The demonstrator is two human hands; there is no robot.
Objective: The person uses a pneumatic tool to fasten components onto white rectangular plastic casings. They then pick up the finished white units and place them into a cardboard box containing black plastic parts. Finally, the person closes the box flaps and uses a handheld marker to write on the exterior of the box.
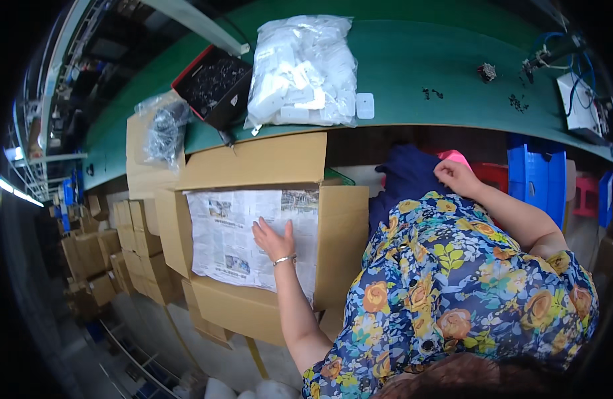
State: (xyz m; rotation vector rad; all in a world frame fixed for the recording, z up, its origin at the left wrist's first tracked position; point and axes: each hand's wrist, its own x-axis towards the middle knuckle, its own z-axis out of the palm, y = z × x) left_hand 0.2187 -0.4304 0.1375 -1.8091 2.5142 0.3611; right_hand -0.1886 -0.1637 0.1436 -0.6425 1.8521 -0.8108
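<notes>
Below, left hand (pixel 273 239) open, flat on newspaper (pixel 243 233) lining an open cardboard box (pixel 339 233) near the green desk (pixel 413 73). Right hand (pixel 456 176) curled, touching pink cloth (pixel 455 158) to the right; grip unclear. Far on desk, clear bag of white parts (pixel 303 70).

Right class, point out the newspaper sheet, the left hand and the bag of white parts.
newspaper sheet (pixel 223 229): head view, bare printed middle.
left hand (pixel 273 241): head view, back of hand.
bag of white parts (pixel 303 70): head view, bag's middle.
</notes>
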